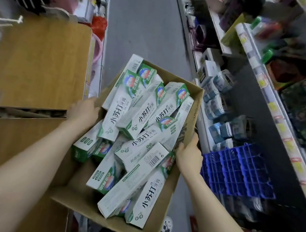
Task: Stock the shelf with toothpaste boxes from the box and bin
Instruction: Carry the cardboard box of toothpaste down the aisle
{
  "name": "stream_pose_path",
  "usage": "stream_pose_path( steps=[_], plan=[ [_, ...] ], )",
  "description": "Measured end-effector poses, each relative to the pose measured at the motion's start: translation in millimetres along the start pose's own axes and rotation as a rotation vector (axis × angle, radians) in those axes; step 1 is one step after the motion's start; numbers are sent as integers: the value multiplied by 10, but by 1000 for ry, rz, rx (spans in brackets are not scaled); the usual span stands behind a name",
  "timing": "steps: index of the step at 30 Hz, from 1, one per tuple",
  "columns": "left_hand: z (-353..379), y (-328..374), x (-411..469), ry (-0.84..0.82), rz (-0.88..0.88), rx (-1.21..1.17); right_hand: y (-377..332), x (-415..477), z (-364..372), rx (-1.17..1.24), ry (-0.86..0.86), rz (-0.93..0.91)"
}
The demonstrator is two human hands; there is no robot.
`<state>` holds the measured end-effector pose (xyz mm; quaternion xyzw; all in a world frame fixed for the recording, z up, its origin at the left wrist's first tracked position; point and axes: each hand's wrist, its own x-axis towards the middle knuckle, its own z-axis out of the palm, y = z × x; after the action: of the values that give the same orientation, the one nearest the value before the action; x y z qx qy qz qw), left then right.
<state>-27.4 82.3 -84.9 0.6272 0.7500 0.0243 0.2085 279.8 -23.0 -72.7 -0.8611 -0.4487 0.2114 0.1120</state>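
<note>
A brown cardboard box (194, 109) is held up over the aisle floor, heaped with several white-and-green toothpaste boxes (143, 126) lying every which way. My left hand (83, 112) grips the box's left wall, fingers curled over its rim. My right hand (188, 155) grips the right wall, thumb inside the box. The store shelf (275, 119) runs along the right, its tiers holding packaged goods.
A blue plastic bin (235, 172) sits on the low shelf just right of my right hand. Wooden shelf boards (37, 63) lie at the left, under white wire hooks. Grey aisle floor (140, 23) stretches ahead. A shoe shows under the box.
</note>
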Motion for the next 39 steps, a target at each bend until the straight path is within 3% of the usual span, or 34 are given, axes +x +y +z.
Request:
stream_pose_path(
  steps=[7,21,39],
  plan=[
    [32,61,21,34,43,149,-7,196,87,-51,17,26],
    [-163,339,-506,96,96,46,250,478,-348,-57,59,-110],
    [481,2385,-811,240,-92,-16,1186,2181,-1650,-117,7,-361]
  ],
)
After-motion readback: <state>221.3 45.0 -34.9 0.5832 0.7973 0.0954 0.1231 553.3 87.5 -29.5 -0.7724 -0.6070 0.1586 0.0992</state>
